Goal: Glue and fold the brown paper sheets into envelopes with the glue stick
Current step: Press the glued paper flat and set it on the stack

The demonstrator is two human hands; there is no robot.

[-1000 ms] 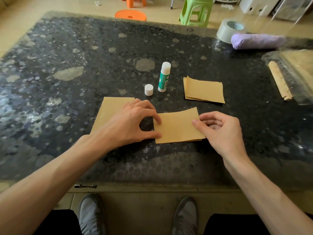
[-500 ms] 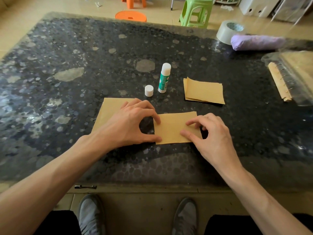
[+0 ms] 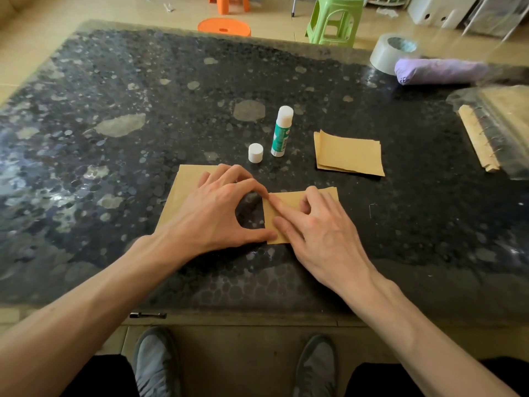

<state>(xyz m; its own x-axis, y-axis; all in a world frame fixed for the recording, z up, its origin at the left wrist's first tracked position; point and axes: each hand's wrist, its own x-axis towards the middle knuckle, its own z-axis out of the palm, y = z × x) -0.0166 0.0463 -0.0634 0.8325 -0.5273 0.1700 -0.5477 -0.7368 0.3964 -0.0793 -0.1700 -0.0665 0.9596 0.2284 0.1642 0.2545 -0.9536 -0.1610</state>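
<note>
The folded paper [image 3: 329, 193] lies near the table's [image 3: 114, 81] front edge. The left hand [image 3: 211, 213] holds down its left side with thumb and fingertip. The right hand [image 3: 320, 233] presses a finger flat on it. Neither hand grips anything. This looks like pressing the glued fold. Next, probably rub it flat, then take the glue stick [image 3: 282, 133].

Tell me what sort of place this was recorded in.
Likely a room in a home: a low, dark speckled table, a green stool and an orange stool on the floor beyond it, and a tape roll at its far corner.
</note>
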